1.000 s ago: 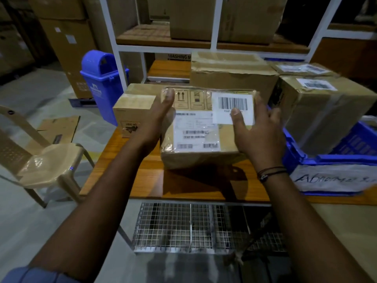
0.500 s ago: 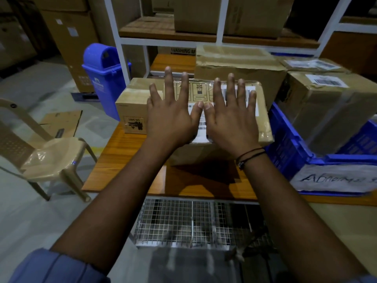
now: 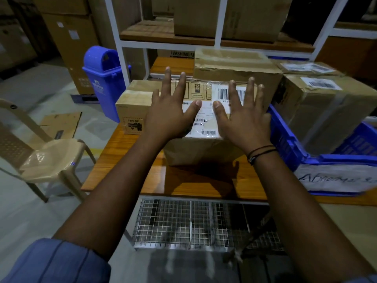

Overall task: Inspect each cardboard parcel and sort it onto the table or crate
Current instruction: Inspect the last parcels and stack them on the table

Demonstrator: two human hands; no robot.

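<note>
Flat hands (image 3: 206, 117) (both) over parcel (image 3: 204, 152)

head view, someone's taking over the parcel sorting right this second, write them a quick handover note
Left hand: open, fingers spread, holding nothing.
Right hand: open, fingers spread, holding nothing.
Both hands are over the labelled parcel, which sits on the wooden table, labels up, beside a smaller box.
The blue crate on the right already holds parcels; its label is only partly readable.
Done: this parcel appears placed on the table.
Left: whether more parcels wait is not visible; check before continuing.
</note>
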